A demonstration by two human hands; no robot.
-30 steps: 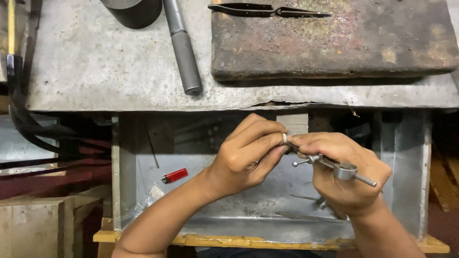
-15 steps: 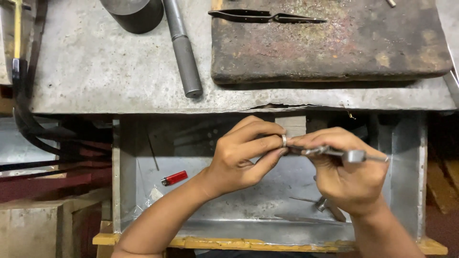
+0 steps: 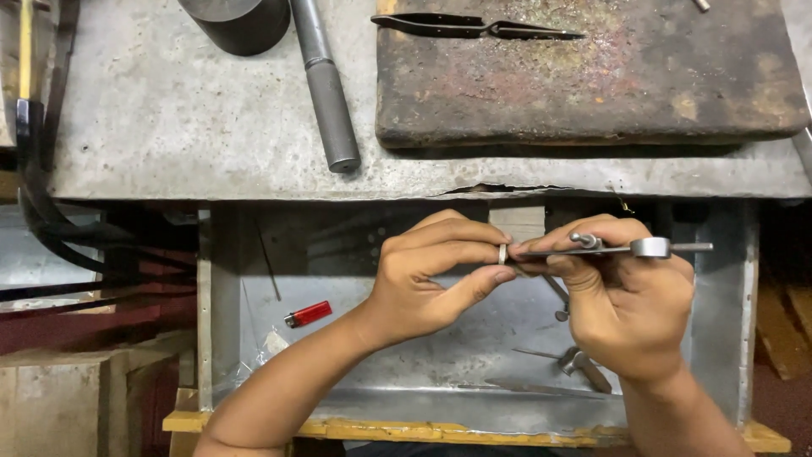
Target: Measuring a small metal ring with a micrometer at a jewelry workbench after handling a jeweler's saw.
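My left hand [image 3: 431, 275] pinches a small silver ring [image 3: 502, 253] between thumb and forefinger, over an open metal drawer [image 3: 222, 338]. My right hand [image 3: 622, 309] grips a metal divider tool [image 3: 630, 248] that lies level, its tip touching the ring. The two hands meet at the ring, just below the bench edge.
On the grey bench top [image 3: 186, 127] lie a steel mandrel rod [image 3: 326, 93], a dark cylinder [image 3: 237, 21] and a charred block [image 3: 584, 80] with black tweezers [image 3: 474, 27]. In the drawer are a red lighter [image 3: 309, 313] and small metal tools [image 3: 575, 362]. Black hoses [image 3: 38, 195] hang at left.
My right hand has turned the divider from a downward slant to level and lifted it. The left hand keeps the ring in nearly the same place.
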